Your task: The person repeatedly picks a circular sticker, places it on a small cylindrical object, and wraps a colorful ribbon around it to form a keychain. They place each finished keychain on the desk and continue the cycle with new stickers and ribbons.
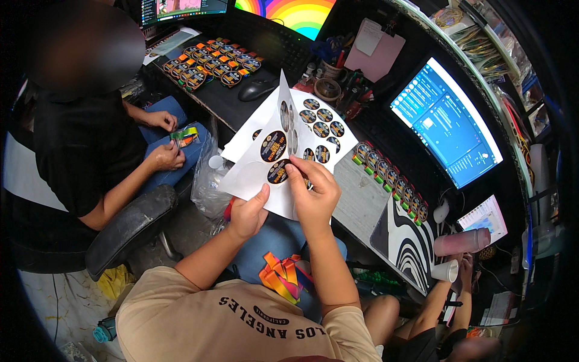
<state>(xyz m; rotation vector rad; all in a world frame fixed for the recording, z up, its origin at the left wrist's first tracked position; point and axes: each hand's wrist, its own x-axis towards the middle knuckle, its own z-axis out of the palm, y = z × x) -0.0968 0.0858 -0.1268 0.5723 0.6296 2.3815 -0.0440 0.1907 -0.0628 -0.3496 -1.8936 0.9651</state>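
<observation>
My left hand (248, 215) grips the lower edge of a bent white sticker sheet (241, 184), thumb on top. Round black stickers with gold and orange print sit on the sheet, and a bare circular outline shows at its left. My right hand (315, 196) pinches the edge of one round sticker (278, 172) between thumb and forefinger; whether it has lifted off the sheet I cannot tell. Part of the sheet stands up as a fold. Behind it, more sticker sheets (329, 108) lie on the desk. A bright orange, yellow and pink ribbon (283, 274) rests on my lap.
Medals with ribbons stand in a row (392, 181) on the right desk; several more (211, 63) lie at the back left. A co-worker's hands (166, 154) hold a ribboned medal. A mouse (256, 90), monitor (449, 123), pink bottle (461, 242) and white cup (445, 271) are around.
</observation>
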